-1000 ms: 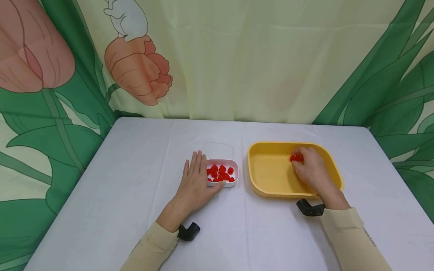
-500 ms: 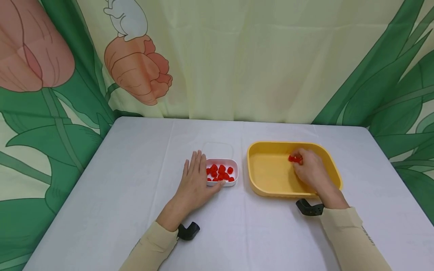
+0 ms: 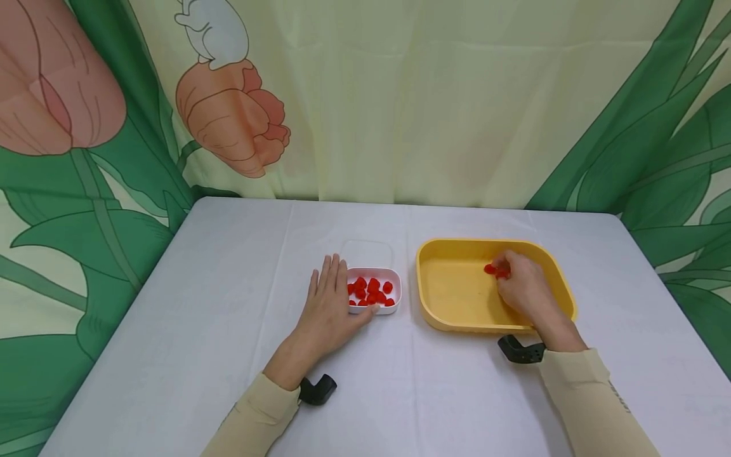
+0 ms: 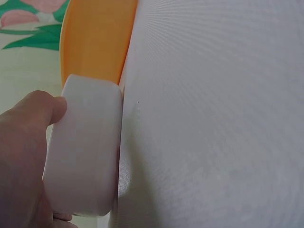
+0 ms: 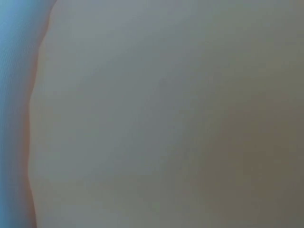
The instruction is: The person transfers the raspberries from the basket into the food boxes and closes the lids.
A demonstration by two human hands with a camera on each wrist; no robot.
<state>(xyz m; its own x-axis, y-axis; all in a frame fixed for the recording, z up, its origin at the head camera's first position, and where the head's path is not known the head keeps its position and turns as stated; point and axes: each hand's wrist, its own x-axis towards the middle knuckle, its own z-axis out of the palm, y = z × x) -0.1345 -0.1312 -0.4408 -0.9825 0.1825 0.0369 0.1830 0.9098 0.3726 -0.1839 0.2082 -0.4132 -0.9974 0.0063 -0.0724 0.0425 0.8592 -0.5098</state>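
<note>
My left hand (image 3: 330,311) lies palm down with straight fingers along the left side of a small white box (image 3: 398,296). Its thumb touches the box's near edge; in the left wrist view the thumb (image 4: 58,109) meets the rim of the white box (image 4: 85,152). Several small red lumps (image 3: 374,287) lie inside. Over the yellow tray (image 3: 457,285), my right hand (image 3: 524,285) has curled fingers pinching a small red piece (image 3: 502,273). Another red piece (image 3: 489,269) shows just left of the fingertips. The right wrist view is too blurred and close to show the fingers.
A clear, flat lid-like outline (image 3: 367,252) lies right behind the white box. White cloth (image 3: 365,393) covers the table, whose far edge meets a printed curtain (image 3: 365,127). A black wrist camera (image 3: 521,350) sits over the tray's near rim.
The right fingertips have shifted slightly among the red pieces, and one piece now shows a little farther left of them. My left hand and the white box have stayed still.
</note>
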